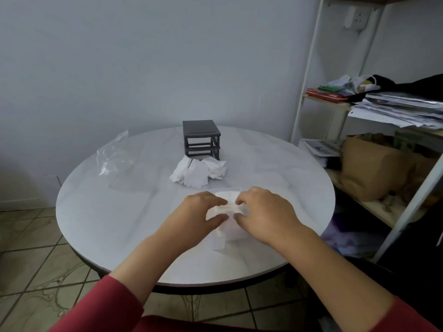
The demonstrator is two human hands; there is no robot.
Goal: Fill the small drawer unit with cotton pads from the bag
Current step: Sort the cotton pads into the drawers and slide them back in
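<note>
Several cotton pads [227,208] are gripped as a bunch near the front of the round white table [107,224]. They are pinched from both sides, with the left hand [201,212] and right hand [261,212] each curled round them, fingers above and thumbs below. A loose pile of pads [197,172] is heaped farther back, just before the dark drawer unit [201,137]. A crumpled clear bag [112,154] is laid at the table's left edge. A cluttered shelf [306,75] is seen at the right.

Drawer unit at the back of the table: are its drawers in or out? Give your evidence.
Out, as far as the view shows: the drawer unit is a bare dark frame with see-through slots.
</note>
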